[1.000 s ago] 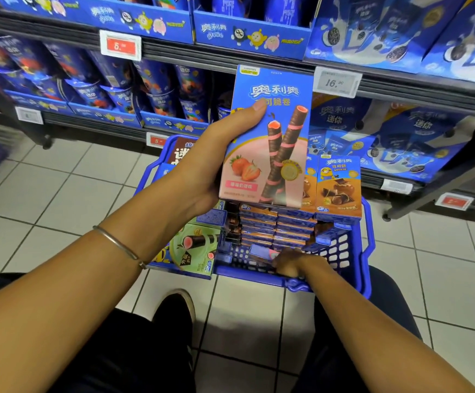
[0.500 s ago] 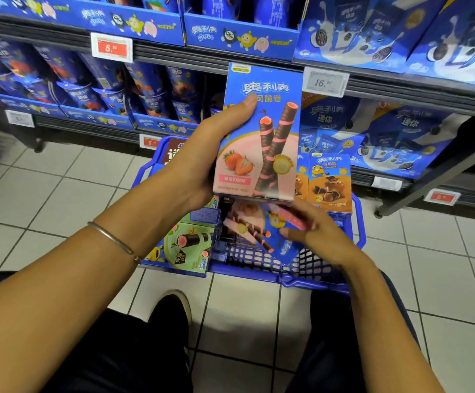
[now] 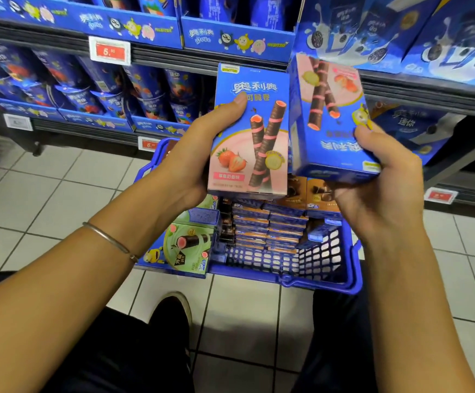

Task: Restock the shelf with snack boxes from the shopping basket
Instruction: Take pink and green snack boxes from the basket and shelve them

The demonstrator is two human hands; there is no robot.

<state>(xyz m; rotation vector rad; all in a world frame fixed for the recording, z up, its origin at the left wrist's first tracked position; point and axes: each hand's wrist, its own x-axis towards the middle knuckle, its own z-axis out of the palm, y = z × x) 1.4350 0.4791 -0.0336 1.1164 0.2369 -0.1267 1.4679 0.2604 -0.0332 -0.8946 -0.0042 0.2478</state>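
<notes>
Obs.: Person low to the tiled floor (image 3: pixel 60 194), one dark shoe (image 3: pixel 174 310) forward, blue shopping basket (image 3: pixel 315 282) on the floor just in front of the shelving.

Left hand (image 3: pixel 199 157): curled around an upright strawberry wafer-roll box (image 3: pixel 250 137), thumb across the front panel, held above the basket. Right hand (image 3: pixel 380 191): gripping a second strawberry box (image 3: pixel 332 117) by its lower end. This one is upside down and tilted, just beside the first; I cannot tell if they touch.

Progress (judged): two boxes are out of the basket, neither yet shelved. Much remains: a packed stack of chocolate wafer-roll boxes (image 3: pixel 270 225) lying flat and a green box (image 3: pixel 191 245) at the basket's left. Early to middle stage at best.

Clearance: the shelf rail (image 3: pixel 174 56) with its red price tag (image 3: pixel 109 51) runs across near the level of the box tops, and the upper corner of the right-hand box sits close under it in this view. The visible shelf rows look full of blue cups and cartons. A dark gap shows behind the left box, but whether it is a usable slot I cannot tell. Open floor to the left; the angled lower shelf crowds the right.
</notes>
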